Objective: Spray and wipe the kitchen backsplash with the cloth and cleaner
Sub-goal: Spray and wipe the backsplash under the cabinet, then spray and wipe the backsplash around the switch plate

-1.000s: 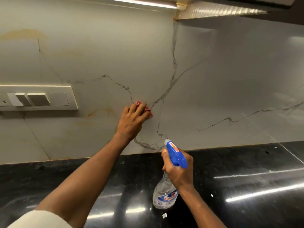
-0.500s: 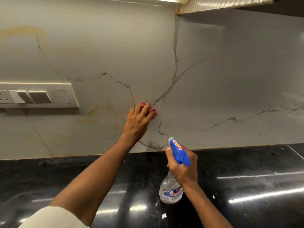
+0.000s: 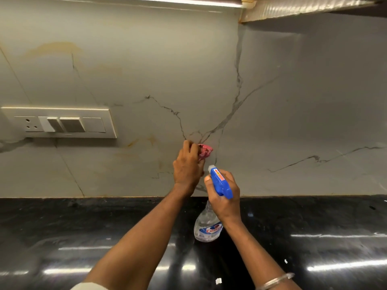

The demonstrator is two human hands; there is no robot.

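Nearest the viewer, two bare forearms reach over a glossy black countertop, with a thin metal bangle on the right wrist. The right hand is wrapped around the neck of a clear spray bottle, fingers curled under its blue trigger head. The nozzle points toward the wall and the bottle's body hangs below the fingers. Whether its base touches the counter cannot be told.

Just beyond and left of those fingers, the left hand clutches a bunched pink cloth. The cloth pokes out past the fingertips against the grey, veined backsplash. Faint yellowish stains lie left of the cloth-holding fingers, and a white switch plate sits well further left.

The bottle looks like light, rigid plastic, possibly slick if wet, and is best held at the neck with a finger on the trigger. The cloth seems soft and crushable, easiest to control bunched in the palm.
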